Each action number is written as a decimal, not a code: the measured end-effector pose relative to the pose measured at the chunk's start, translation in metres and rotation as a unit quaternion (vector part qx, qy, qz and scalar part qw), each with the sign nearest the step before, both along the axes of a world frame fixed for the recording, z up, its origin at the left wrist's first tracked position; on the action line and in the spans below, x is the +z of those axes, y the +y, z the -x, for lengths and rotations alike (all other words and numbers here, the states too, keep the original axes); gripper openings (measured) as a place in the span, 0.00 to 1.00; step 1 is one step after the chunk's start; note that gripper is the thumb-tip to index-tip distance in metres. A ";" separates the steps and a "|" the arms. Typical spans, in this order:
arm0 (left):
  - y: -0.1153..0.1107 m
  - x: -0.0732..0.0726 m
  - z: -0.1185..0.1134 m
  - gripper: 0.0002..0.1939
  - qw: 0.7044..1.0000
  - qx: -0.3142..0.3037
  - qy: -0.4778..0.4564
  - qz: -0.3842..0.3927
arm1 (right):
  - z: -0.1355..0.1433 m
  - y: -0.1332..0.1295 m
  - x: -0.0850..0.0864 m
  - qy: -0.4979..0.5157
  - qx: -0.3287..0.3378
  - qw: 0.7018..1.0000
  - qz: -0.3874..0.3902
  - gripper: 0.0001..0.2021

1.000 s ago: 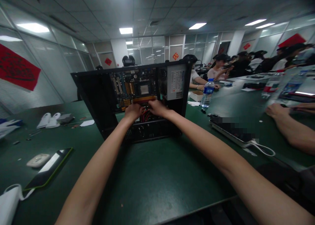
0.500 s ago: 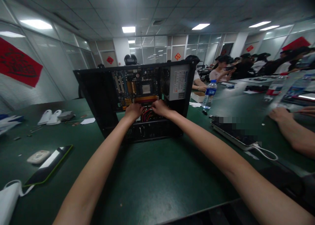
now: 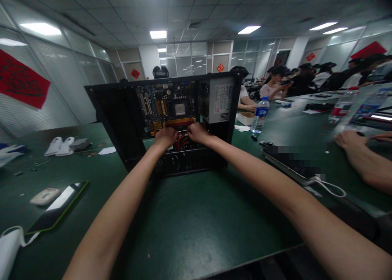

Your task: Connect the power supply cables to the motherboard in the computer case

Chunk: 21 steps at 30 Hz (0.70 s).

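Observation:
A black computer case (image 3: 113, 112) stands open on the green table, its motherboard (image 3: 167, 104) and silver power supply (image 3: 221, 102) showing. Both hands reach into its lower part, beside red and dark cables (image 3: 183, 141). My left hand (image 3: 165, 138) is closed at the left of the cables, just below the board's orange slots. To their right, my right hand (image 3: 198, 133) is also closed, with its fingertips close to the cables. What either hand grips is too small and dark to make out.
A phone (image 3: 58, 208), a pale box (image 3: 45, 196) and white objects (image 3: 61, 146) lie left on the table (image 3: 180, 227). At right are a blue-capped bottle (image 3: 260, 115), a dark device with a white cable (image 3: 288, 163) and another person's hand (image 3: 350, 143). People sit farther back.
The view has shifted slightly, so the case appears a little farther left. Both hands remain at the cables, with hardly any change in their pose.

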<state>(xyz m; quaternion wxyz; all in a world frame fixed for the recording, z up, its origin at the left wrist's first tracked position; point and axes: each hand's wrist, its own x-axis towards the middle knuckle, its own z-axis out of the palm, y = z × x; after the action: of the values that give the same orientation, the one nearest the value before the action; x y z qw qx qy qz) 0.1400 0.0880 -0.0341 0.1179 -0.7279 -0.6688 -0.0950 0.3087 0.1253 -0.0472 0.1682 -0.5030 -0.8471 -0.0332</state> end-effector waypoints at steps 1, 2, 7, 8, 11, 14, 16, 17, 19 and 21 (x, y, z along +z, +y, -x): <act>0.000 0.000 0.000 0.24 1.000 0.000 0.001 0.000 | 0.000 0.000 0.000 0.003 0.000 1.000 -0.004 0.17; -0.001 0.001 -0.001 0.24 1.000 0.001 0.002 -0.001 | 0.000 0.000 0.000 0.007 0.000 1.000 -0.009 0.16; -0.003 0.003 -0.004 0.25 1.000 0.005 0.005 0.001 | 0.000 -0.001 0.000 0.020 -0.005 1.000 -0.018 0.16; -0.003 0.003 -0.004 0.25 1.000 0.006 0.005 0.002 | 0.000 -0.001 0.001 0.021 -0.006 1.000 -0.018 0.16; -0.004 0.004 -0.004 0.25 1.000 0.007 0.004 0.002 | 0.001 -0.001 0.000 0.022 -0.006 1.000 -0.017 0.16; -0.006 0.004 -0.003 0.25 1.000 0.006 0.001 0.005 | 0.000 -0.001 0.000 0.023 -0.002 1.000 -0.015 0.16; -0.006 0.004 -0.001 0.25 1.000 0.005 -0.002 0.008 | 0.000 -0.001 -0.001 0.024 0.001 1.000 -0.015 0.16; -0.007 0.004 0.000 0.25 1.000 0.006 -0.004 0.009 | 0.000 -0.001 -0.001 0.026 0.003 1.000 -0.017 0.16; -0.007 0.004 0.003 0.25 1.000 0.010 -0.009 0.011 | -0.001 -0.002 -0.001 0.030 0.009 0.999 -0.022 0.16; -0.008 0.004 0.006 0.24 1.000 0.015 -0.013 0.011 | -0.002 -0.003 0.000 0.035 0.014 0.999 -0.030 0.16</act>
<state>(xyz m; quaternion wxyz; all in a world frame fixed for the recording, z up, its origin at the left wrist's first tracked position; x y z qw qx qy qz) 0.1344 0.0800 -0.0298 0.1027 -0.7177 -0.6820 -0.0956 0.3104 0.1227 -0.0476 0.2129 -0.4869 -0.8462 -0.0383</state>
